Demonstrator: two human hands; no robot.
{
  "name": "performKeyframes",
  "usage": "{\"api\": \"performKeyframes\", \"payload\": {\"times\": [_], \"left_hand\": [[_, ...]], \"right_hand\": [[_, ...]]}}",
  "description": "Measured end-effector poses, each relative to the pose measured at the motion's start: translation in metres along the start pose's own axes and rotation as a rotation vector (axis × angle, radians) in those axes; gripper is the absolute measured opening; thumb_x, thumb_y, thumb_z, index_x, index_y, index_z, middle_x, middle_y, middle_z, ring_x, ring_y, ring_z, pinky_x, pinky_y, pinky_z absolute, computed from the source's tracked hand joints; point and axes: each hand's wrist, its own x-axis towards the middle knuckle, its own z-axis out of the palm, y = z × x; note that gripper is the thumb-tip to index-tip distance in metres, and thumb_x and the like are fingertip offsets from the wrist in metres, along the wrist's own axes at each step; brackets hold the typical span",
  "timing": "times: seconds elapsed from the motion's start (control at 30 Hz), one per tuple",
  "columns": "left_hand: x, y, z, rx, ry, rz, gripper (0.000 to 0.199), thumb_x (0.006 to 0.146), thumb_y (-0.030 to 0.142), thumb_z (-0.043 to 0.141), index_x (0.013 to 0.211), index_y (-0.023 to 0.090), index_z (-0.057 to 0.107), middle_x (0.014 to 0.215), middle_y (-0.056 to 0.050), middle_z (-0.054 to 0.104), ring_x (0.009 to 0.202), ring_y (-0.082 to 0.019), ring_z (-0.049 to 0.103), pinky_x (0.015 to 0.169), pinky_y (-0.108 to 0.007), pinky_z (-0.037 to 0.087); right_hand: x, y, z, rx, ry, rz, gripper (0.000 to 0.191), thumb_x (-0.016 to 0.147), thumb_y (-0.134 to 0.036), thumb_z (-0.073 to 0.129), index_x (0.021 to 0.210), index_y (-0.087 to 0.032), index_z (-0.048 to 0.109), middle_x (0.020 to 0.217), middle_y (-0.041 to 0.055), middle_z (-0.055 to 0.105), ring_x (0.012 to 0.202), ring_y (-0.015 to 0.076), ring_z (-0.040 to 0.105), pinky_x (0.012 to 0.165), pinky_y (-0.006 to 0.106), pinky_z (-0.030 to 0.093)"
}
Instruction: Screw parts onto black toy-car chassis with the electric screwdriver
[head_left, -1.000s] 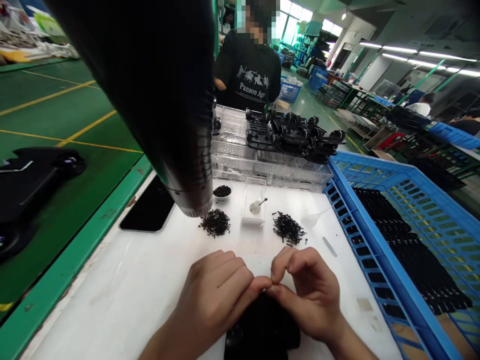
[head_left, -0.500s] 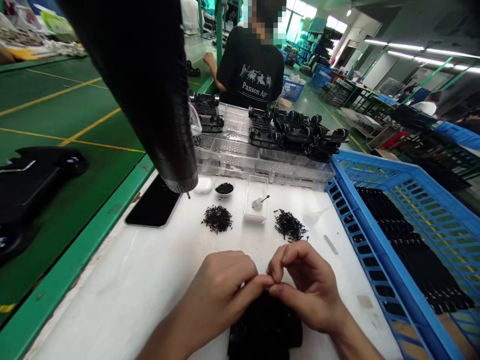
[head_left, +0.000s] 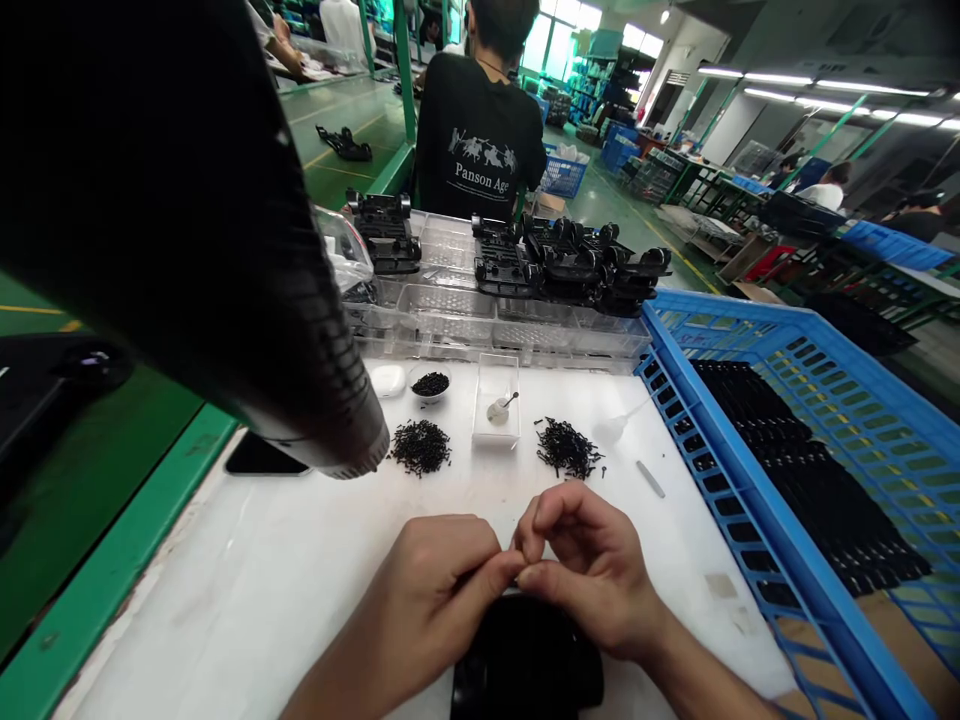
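My left hand (head_left: 442, 580) and my right hand (head_left: 581, 570) meet at the far end of a black plastic part (head_left: 529, 660) on the white work surface. On the left hand, the fingers are curled and the thumb reaches toward the right fingertips. The right thumb and forefinger are pinched close together at the same spot. Whatever lies between the fingertips is hidden. Beyond the hands are two loose heaps of black screws, a left heap (head_left: 421, 447) and a right heap (head_left: 568, 449). A black electric screwdriver (head_left: 300, 330) hangs at upper left, its tip above the table.
A small bowl of screws (head_left: 430, 385) and a clear box (head_left: 496, 430) stand behind the heaps. Clear trays (head_left: 450, 325) carry black wheeled chassis (head_left: 570, 260). At right, a blue crate (head_left: 720, 500) holds black parts. A phone (head_left: 262, 457) lies left; a person (head_left: 480, 130) sits ahead.
The view has shifted, and the screwdriver looks larger and lower, covering more of the phone. Both hands keep nearly the same pinched pose over the black part.
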Motion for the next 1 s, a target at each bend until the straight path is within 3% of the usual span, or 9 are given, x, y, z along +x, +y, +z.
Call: {"api": "performKeyframes", "payload": {"times": [0.33,0.47,0.6,0.83,1.0], "left_hand": [[0.001,0.005,0.006,-0.226,-0.033,-0.12,0.041,0.11,0.031,0.045,0.071,0.019,0.045,0.066,0.004,0.048,0.061,-0.009,0.048,0.058,-0.022,0.034],[0.0,0.006,0.006,-0.285,-0.059,-0.181,0.039,0.111,0.033,0.043,0.075,0.019,0.051,0.069,0.004,0.052,0.063,-0.01,0.051,0.06,-0.022,0.038],[0.0,0.005,0.006,-0.171,-0.012,-0.145,0.039,0.11,0.032,0.046,0.072,0.019,0.047,0.067,0.004,0.049,0.061,-0.009,0.049,0.058,-0.023,0.035],[0.001,0.001,0.005,0.159,0.069,0.032,0.034,0.108,0.022,0.046,0.074,0.02,0.043,0.067,0.004,0.045,0.061,-0.011,0.044,0.058,-0.027,0.03],[0.001,0.004,0.007,0.042,0.046,-0.005,0.033,0.109,0.023,0.043,0.076,0.02,0.046,0.068,0.003,0.049,0.063,-0.011,0.048,0.061,-0.027,0.033]], "right_hand": [[0.003,-0.003,0.005,0.107,0.032,0.003,0.034,0.086,-0.001,0.078,0.108,-0.023,0.066,0.093,-0.0004,0.069,0.087,0.0104,0.064,0.081,0.023,0.053],[0.007,-0.009,0.005,0.153,0.026,0.01,0.033,0.085,-0.003,0.079,0.106,-0.023,0.064,0.093,0.0007,0.071,0.085,0.0118,0.068,0.079,0.026,0.057],[0.007,-0.008,0.004,0.131,0.038,0.019,0.036,0.083,-0.004,0.082,0.106,-0.023,0.062,0.092,0.0003,0.071,0.085,0.0117,0.067,0.08,0.026,0.056],[0.005,-0.002,0.001,-0.085,0.081,-0.003,0.031,0.085,-0.01,0.083,0.101,-0.023,0.059,0.093,-0.0007,0.066,0.087,0.0117,0.062,0.083,0.026,0.049],[0.005,-0.001,0.005,-0.064,0.013,-0.023,0.023,0.091,-0.012,0.077,0.101,-0.023,0.058,0.093,0.0003,0.062,0.088,0.0132,0.058,0.083,0.028,0.047]]}}
